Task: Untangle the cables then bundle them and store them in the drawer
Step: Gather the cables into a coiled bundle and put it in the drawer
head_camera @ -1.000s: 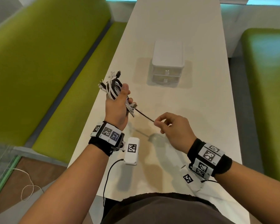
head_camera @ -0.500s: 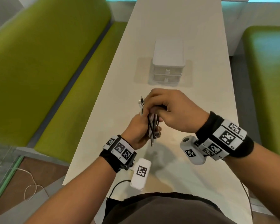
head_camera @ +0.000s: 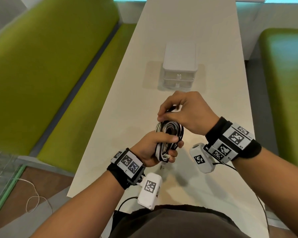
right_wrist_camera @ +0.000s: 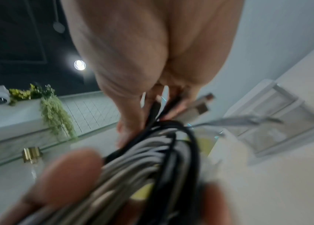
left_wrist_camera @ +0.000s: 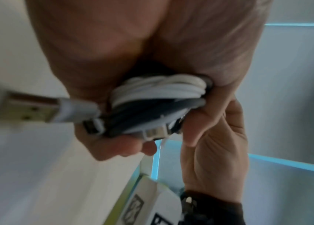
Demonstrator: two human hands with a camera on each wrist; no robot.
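Two hands now meet over one coil. The left hand (head_camera: 152,148) grips the lower part of the looped bundle of black and white cables (head_camera: 169,133), fingers curled round it; a silver USB plug (left_wrist_camera: 27,107) sticks out below the fist. The right hand (head_camera: 184,111), which a second ago pinched a loose black strand out to the right, has come in over the top of the coil and pinches the cable ends there. Judgement: the last tail is wound in, so bundling is nearly done and storing remains. The small white two-drawer plastic box (head_camera: 179,66) stands beyond the hands, both drawers closed. The long white table (head_camera: 222,100) offers open room between hands and box; its edges run close on both sides, flanked by green upholstered benches (head_camera: 50,66).
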